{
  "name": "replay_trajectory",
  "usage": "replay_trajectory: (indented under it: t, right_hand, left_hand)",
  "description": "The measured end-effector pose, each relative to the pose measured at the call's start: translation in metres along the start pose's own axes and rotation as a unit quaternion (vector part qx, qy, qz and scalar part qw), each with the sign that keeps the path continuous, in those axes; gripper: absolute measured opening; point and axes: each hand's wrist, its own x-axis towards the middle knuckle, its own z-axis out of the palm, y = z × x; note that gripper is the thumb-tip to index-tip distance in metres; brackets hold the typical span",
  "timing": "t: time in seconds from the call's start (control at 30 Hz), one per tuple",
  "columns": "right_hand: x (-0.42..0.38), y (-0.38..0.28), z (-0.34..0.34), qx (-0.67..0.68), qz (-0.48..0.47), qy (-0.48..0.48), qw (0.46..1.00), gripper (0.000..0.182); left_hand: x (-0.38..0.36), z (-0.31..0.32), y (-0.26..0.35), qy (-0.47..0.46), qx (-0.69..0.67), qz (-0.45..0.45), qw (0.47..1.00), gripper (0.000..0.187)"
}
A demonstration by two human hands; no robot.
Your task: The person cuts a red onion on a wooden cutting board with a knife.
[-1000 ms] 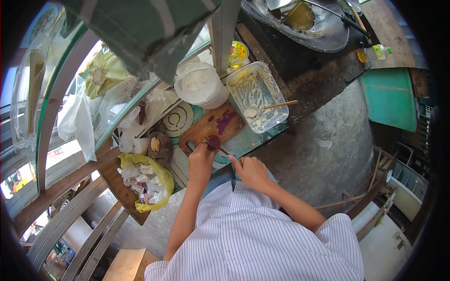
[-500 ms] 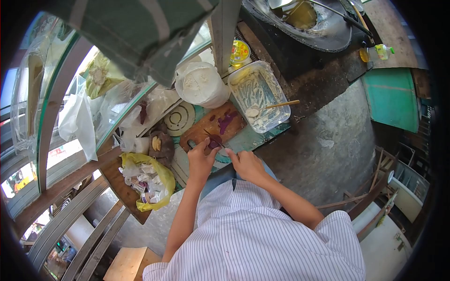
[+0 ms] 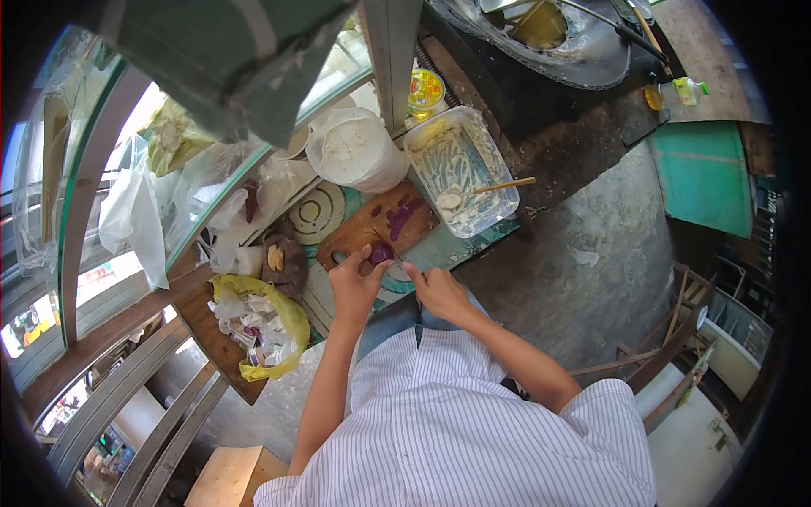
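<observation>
On a wooden cutting board [image 3: 342,237] rests a dark purple piece, apparently a purple sweet potato [image 3: 380,252]. My left hand [image 3: 355,283] pinches it between thumb and fingers near the board's front edge. A thin-bladed knife [image 3: 400,258] is in my right hand [image 3: 441,293], its blade at the right side of the piece. The handle is mostly hidden by my fingers. Farther back on the board lie flat purple slices [image 3: 403,218]. Whether the blade is inside the piece is too small to tell.
Behind the board stand a white lined container of pale powder [image 3: 355,152] and a clear tub [image 3: 422,165] smeared with batter, with a spoon inside. A yellow bag [image 3: 297,325] of scraps sits left. A wok [image 3: 600,68] and glass panel [image 3: 224,198] border the workspace.
The whole view has shifted slightly, so things sit a little farther left. The knife blade has tilted or moved slightly against the purple sweet potato. Both hands keep their grip.
</observation>
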Motion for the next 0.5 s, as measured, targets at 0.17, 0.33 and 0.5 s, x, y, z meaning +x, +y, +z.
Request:
replay_trajectory:
  t: [0.17,0.33,0.5]
  right_hand:
    - [0.002,0.021,0.008,0.035,0.000,-0.030,0.999,0.076]
    - [0.020,0.035,0.020,0.057,0.026,-0.059,0.996,0.075]
    - [0.013,0.036,0.015,0.055,0.034,-0.017,0.998,0.073]
  left_hand:
    - [-0.001,-0.003,0.004,-0.005,-0.012,0.000,1.000,0.038]
    - [-0.001,-0.003,0.001,-0.008,-0.012,0.001,1.000,0.037]
    - [-0.003,-0.003,0.003,0.007,-0.013,0.014,1.000,0.035]
